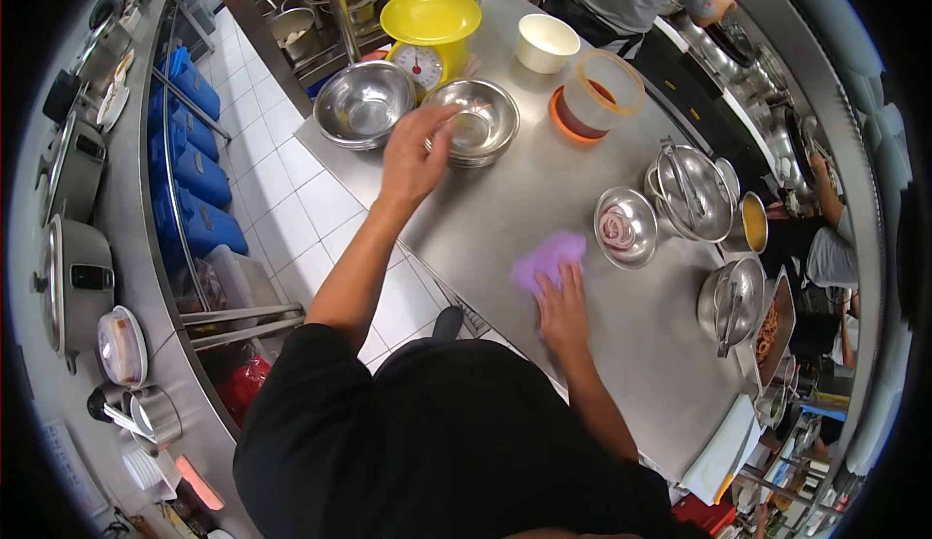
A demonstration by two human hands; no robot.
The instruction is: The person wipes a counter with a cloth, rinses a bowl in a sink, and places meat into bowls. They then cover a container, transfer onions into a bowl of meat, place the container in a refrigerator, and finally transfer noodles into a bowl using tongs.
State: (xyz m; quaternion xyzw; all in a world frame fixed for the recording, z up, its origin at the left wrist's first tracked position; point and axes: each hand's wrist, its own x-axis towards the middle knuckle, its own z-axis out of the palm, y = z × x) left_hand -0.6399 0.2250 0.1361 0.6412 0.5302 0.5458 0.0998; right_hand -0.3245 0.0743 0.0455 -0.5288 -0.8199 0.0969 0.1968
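Your right hand lies nearest you, pressed flat with fingers spread on a purple cloth on the steel table, near its front edge. Your left hand reaches further out, fingers curled over the near rim of a steel bowl. Another steel bowl sits just left of it, below a yellow scale.

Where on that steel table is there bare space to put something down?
Bare steel table lies between the purple cloth, stacked bowls and orange-lidded tub; another patch nearer, right of the right hand. The right edge is crowded with pots.
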